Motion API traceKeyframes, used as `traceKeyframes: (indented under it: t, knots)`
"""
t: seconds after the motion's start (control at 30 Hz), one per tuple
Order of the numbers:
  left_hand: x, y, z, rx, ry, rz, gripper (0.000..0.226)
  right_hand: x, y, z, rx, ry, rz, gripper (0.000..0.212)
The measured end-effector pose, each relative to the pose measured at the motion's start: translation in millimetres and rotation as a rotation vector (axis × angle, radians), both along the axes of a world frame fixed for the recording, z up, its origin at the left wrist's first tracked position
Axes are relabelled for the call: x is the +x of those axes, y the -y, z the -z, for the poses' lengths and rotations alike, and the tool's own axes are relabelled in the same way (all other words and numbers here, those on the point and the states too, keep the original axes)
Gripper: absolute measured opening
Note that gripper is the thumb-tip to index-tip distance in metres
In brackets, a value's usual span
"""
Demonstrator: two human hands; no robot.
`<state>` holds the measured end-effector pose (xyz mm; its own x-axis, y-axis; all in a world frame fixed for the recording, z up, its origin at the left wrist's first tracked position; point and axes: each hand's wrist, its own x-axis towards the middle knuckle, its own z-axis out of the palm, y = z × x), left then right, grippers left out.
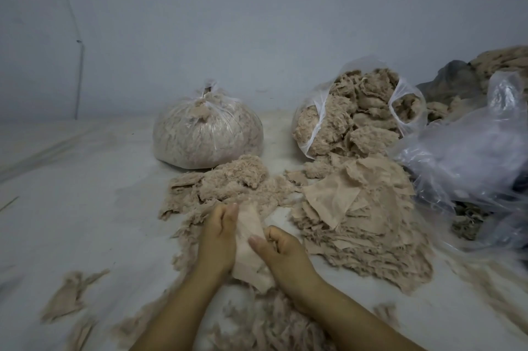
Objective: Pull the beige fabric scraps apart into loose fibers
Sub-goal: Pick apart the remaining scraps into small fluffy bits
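One beige fabric scrap (249, 247) is held between both hands low in the centre of the view. My left hand (218, 236) grips its left side, fingers curled round the cloth. My right hand (278, 247) pinches its right edge with thumb and curled fingers. A stack of flat beige scraps (357, 207) lies just to the right of my hands. Pulled, fluffy fibers (228, 182) are heaped beyond my hands, and more loose fibers (271, 322) lie under my forearms.
A tied clear bag of fibers (205, 133) stands at the back centre. An open bag of frayed scraps (357, 113) leans at the back right. Crumpled clear plastic (471, 156) spreads at the right. A stray scrap (65, 296) lies at the lower left on the white sheet (85, 179).
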<state>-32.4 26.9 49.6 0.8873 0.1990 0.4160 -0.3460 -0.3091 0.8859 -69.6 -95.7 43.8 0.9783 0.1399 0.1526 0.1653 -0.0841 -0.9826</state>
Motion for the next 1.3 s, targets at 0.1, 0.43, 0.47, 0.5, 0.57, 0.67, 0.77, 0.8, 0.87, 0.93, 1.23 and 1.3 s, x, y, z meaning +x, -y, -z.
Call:
traceKeyframes:
  t: [0.1,0.43,0.47,0.5,0.57,0.67,0.77,0.8,0.87,0.93,1.23,1.3]
  knots:
    - [12,-13,1,-0.168,-0.097,-0.164,0.030,2,2,-1,-0.036,0.066,0.104,0.037]
    - [0,0,-3,-0.149,-0.083,0.004,0.031,-5,0,-4,0.082,-0.202,-0.188,0.037]
    - [1,1,-4,-0.155,-0.072,-0.040,0.031,-7,0,-5,0.084,-0.197,-0.204,0.022]
    - [3,-1,-5,-0.182,-0.066,-0.107,0.031,-8,0,-7,0.087,-0.202,-0.203,0.009]
    - [8,-8,-4,-0.277,-0.075,-0.207,0.029,-8,0,-8,0.078,-0.209,-0.179,0.015]
    - [14,-13,2,-0.334,-0.116,-0.256,0.026,-8,-2,-11,0.060,-0.236,-0.189,0.015]
    - [19,-18,3,-0.226,-0.114,-0.302,0.030,-11,1,-13,0.052,-0.256,-0.191,0.014]
    - [19,-22,2,-0.178,-0.110,-0.328,0.031,-10,4,-12,0.031,-0.250,-0.173,0.018]
    - [21,-31,3,-0.166,-0.133,-0.381,0.034,-9,12,-11,-0.018,-0.222,-0.119,0.024]
    - [24,-37,4,-0.202,-0.193,-0.373,0.041,-8,19,-13,-0.021,-0.182,-0.075,0.028]
    - [13,-12,-1,-0.198,-0.092,-0.214,0.030,-8,10,-5,0.080,-0.255,-0.293,0.025]
    - [23,-32,-2,-0.280,-0.101,-0.350,0.031,-8,15,-6,0.041,-0.275,-0.284,0.024]
